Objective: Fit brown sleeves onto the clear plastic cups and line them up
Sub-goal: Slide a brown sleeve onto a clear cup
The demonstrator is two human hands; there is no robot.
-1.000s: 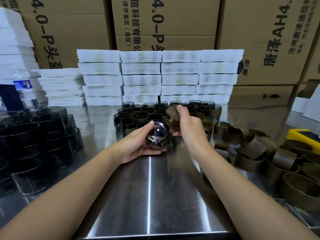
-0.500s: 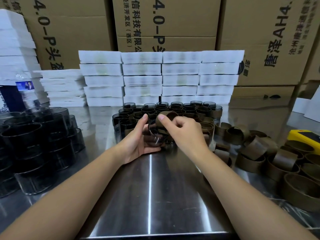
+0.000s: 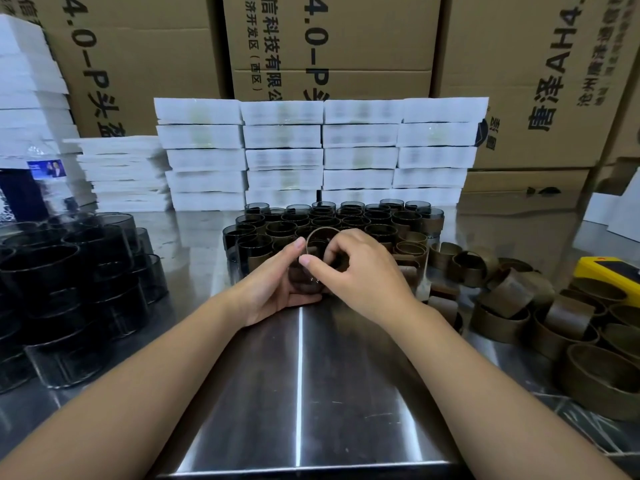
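My left hand (image 3: 273, 285) cradles a clear plastic cup (image 3: 303, 282) on its side at the middle of the steel table. My right hand (image 3: 360, 268) pinches a brown sleeve (image 3: 320, 237) at the cup's far end, with the sleeve partly around the cup. Just behind my hands stand several rows of sleeved cups (image 3: 346, 220). Loose brown sleeves (image 3: 519, 299) lie scattered on the right. Bare clear cups (image 3: 69, 271) are stacked on the left.
White flat packs (image 3: 322, 154) are stacked behind the cup rows, with cardboard cartons (image 3: 329, 46) behind them. A yellow object (image 3: 609, 271) lies at the right edge. The steel table (image 3: 301, 393) stretches from my hands to its front edge.
The cup turned from showing its base toward me to lying with its mouth away. My right hand brought the sleeve down from above onto the cup's far end.
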